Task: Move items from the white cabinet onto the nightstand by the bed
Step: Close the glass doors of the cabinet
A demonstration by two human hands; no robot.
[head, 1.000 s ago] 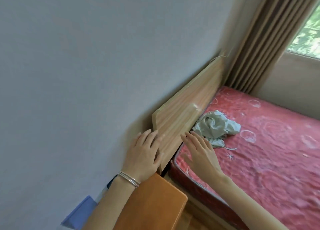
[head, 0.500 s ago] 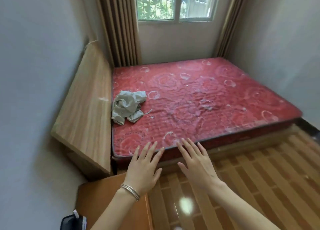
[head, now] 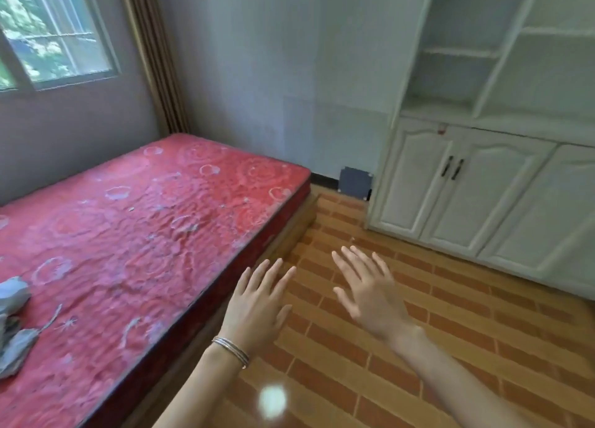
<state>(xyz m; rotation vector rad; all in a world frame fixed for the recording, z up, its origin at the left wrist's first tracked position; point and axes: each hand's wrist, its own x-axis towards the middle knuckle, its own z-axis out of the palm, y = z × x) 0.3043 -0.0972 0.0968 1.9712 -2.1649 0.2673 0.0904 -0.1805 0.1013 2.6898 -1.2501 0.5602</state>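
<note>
Bed (head: pixel 145 234), red mattress, fills the left half of the frame; the white cabinet (head: pixel 483 186) is set at the right, lower doors closed and shelves open above, with no item made out except a small red object (head: pixel 442 128) on its ledge at upper right; the nightstand is not seen. Step judged: approach to the cabinet, nothing carried, so a reach to the ledge or a pull on the dark door handles (head: pixel 452 168) is called for next. Left hand (head: pixel 257 302), lower centre, and right hand (head: pixel 370 292), just beside it, are held above the floor, fingers straight and spread, nothing grasped or touched.
</note>
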